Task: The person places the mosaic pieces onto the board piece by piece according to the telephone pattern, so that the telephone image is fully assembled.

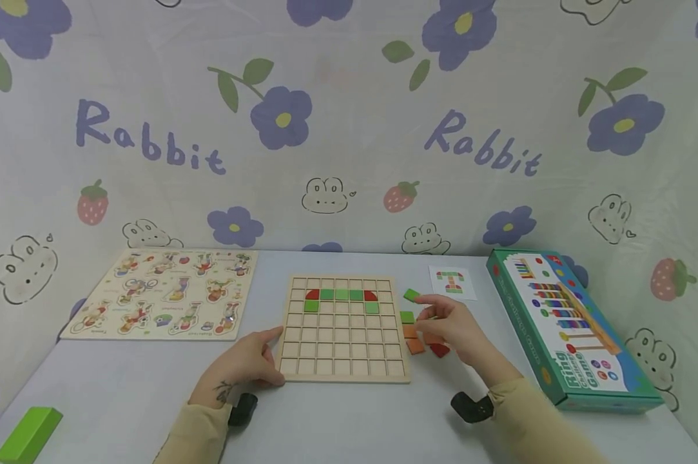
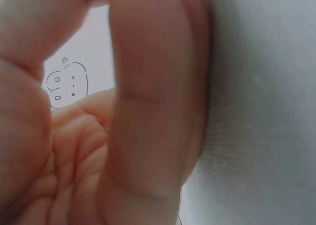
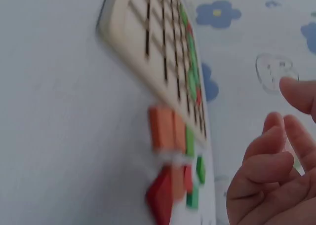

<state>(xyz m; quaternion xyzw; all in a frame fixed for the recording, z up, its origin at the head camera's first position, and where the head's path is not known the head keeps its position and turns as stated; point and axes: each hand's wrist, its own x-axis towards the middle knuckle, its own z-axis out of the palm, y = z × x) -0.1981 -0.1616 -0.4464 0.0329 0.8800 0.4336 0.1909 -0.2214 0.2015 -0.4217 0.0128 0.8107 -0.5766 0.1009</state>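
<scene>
A wooden grid board (image 1: pixel 343 351) lies flat on the table, with red and green tiles set in its upper rows. My left hand (image 1: pixel 241 361) rests at its left side, index fingertip against the edge and thumb at the near corner. In the left wrist view, that hand's fingers (image 2: pixel 148 96) fill much of the picture. Over loose tiles to the board's right hovers my right hand (image 1: pixel 455 328), its index fingertip close to a green tile (image 1: pixel 411 294). Another green tile (image 1: pixel 407 317), orange tiles (image 3: pixel 162 129) and a red tile (image 3: pixel 160 193) lie nearby. In the right wrist view, no tile shows between its fingers.
A card with a coloured tile pattern (image 1: pixel 467 283) lies behind the right hand. A green game box (image 1: pixel 581 401) stands on the right, and a wooden picture puzzle (image 1: pixel 169 290) lies at the back left. A green block (image 1: pixel 29 433) sits front left.
</scene>
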